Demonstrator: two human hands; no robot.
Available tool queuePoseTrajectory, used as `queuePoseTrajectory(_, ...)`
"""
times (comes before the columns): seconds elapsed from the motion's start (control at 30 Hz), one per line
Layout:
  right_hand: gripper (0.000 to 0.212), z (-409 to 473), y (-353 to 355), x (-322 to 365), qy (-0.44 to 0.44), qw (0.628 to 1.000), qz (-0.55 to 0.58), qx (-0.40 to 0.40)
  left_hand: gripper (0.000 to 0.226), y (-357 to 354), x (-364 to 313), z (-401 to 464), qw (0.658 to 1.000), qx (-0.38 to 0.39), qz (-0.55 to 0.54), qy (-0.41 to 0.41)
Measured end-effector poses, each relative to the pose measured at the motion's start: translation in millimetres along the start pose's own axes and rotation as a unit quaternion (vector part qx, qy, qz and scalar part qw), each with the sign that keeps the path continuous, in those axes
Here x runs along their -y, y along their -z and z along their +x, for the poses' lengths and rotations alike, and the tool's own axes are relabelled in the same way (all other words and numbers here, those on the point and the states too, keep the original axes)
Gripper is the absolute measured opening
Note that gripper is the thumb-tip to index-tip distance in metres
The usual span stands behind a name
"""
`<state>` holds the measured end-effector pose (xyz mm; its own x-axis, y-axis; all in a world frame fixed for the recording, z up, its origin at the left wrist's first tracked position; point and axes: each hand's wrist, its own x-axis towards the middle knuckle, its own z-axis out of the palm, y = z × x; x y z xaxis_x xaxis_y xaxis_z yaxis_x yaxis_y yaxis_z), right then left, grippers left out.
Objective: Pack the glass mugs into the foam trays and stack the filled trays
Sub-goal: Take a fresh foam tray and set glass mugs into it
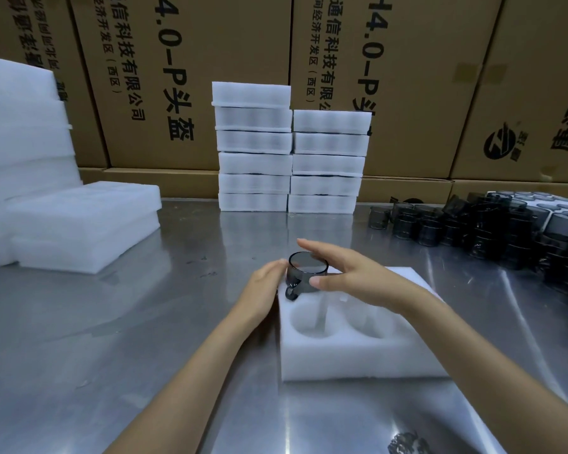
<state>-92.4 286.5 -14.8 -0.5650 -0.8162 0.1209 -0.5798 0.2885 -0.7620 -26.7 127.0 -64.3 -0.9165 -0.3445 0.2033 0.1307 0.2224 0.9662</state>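
Glass mug (305,273), smoky and upright, sat in the far left pocket of the foam tray (358,358), handle toward the person, probably so it slots into the cut-out. Over the mug, the right hand (351,273) hovered with fingers (312,245) straight and released, touching or just clearing the rim; I judged it was pressing the mug home. Left of the mug, the left hand (264,283) lay flat against the tray's edge, fingers relaxed, likely steadying it. Nearer than the mug, two pockets stood empty. Beyond the mug rose two stacks of filled trays (289,152); right of it, loose mugs (492,227) crowded the bench (112,339)
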Motion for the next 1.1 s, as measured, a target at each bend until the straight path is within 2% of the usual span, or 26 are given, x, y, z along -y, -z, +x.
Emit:
queuePoseTrajectory(0.07, 0.059, -7, -4, -2, 0.018, 0.999, 0.003, -0.048, 0.038, 3, -3, -1, 0.999, 0.001, -0.034, 0.009)
queuePoseTrajectory(0.17, 0.056, -21, -7, -6, 0.04, 0.992, -0.062, -0.107, 0.035, 15, -5, -6, 0.989, -0.075, 0.059, -0.112)
queuePoseTrajectory(0.23, 0.055, -28, -10, -9, 0.044, 0.984, -0.144, -0.098, 0.04, 21, -7, -14, 0.963, -0.078, 0.144, -0.215)
queuePoseTrajectory(0.33, 0.054, -29, -15, -10, 0.039, 0.968, -0.241, -0.059, 0.052, 22, -2, -24, 0.926, -0.036, 0.263, -0.268)
queuePoseTrajectory(0.5, 0.053, -25, -17, -7, -0.009, 0.952, -0.305, 0.001, 0.061, 14, -1, -27, 0.921, -0.024, 0.301, -0.245)
queuePoseTrajectory(0.63, 0.05, -25, -16, -7, -0.02, 0.957, -0.289, 0.006, 0.057, 10, 0, -25, 0.922, -0.031, 0.296, -0.249)
queuePoseTrajectory(0.7, 0.044, -23, -13, -7, -0.031, 0.974, -0.223, -0.011, 0.056, 9, 1, -25, 0.926, -0.032, 0.281, -0.249)
queuePoseTrajectory(0.77, 0.036, -22, -7, -9, -0.038, 0.995, -0.074, -0.063, 0.051, 8, 3, -24, 0.934, -0.047, 0.249, -0.251)
queuePoseTrajectory(0.8, 0.035, -22, -1, -11, -0.033, 0.993, -0.029, -0.107, 0.048, 7, 3, -24, 0.936, -0.061, 0.237, -0.253)
queuePoseTrajectory(0.9, 0.027, -24, 33, -34, -0.018, 0.958, -0.038, -0.283, 0.037, 7, 5, -20, 0.945, -0.089, 0.218, -0.227)
queuePoseTrajectory(0.97, 0.025, -26, 61, -56, -0.071, 0.926, -0.003, -0.372, 0.041, 9, 7, -16, 0.968, -0.063, 0.184, -0.16)
queuePoseTrajectory(1.03, 0.018, -27, 79, -87, -0.147, 0.905, 0.03, -0.398, 0.042, 10, 9, -13, 0.991, 0.002, 0.125, -0.053)
queuePoseTrajectory(1.1, 0.016, -29, 83, -121, -0.22, 0.892, 0.015, -0.395, 0.027, 10, 13, -10, 0.994, 0.05, 0.094, 0.004)
